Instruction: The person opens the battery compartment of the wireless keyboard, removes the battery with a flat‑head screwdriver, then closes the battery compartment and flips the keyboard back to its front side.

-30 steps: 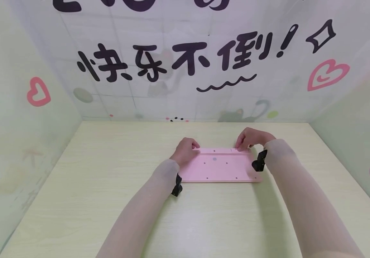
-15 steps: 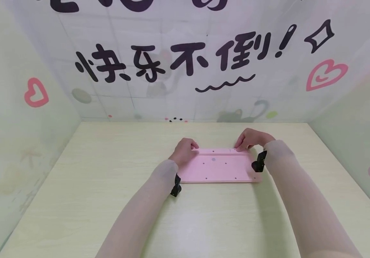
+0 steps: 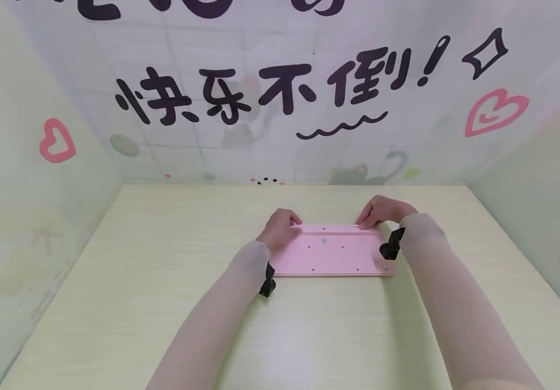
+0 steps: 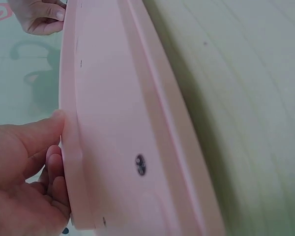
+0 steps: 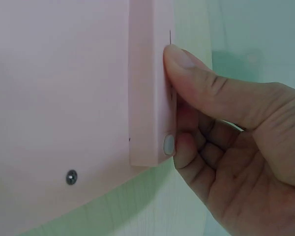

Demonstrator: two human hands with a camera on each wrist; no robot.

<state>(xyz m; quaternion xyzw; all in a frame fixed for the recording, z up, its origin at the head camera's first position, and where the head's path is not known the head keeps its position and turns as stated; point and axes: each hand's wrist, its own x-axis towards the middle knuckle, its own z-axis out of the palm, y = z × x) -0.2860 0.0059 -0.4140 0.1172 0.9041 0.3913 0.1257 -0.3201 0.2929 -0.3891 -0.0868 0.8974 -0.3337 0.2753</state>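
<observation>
What looks like a pink keyboard (image 3: 328,259) faces me with its underside, dotted with several small dark screws; any keys are hidden. A raised strip (image 5: 146,83) runs along its far edge, with a small grey pad (image 5: 169,144) near one end. My left hand (image 3: 278,228) grips the far left of that edge, thumb on the strip and fingers curled behind. At the far right, my right hand (image 3: 382,210) pinches the same edge between thumb and curled fingers. A shadow shows beside the keyboard in the left wrist view.
The pale wood-grain table (image 3: 162,281) spreads around the keyboard. A printed white backdrop (image 3: 240,157) stands behind it, with similar panels at left and right. Each wrist wears a black camera, such as the right one's camera (image 3: 393,244).
</observation>
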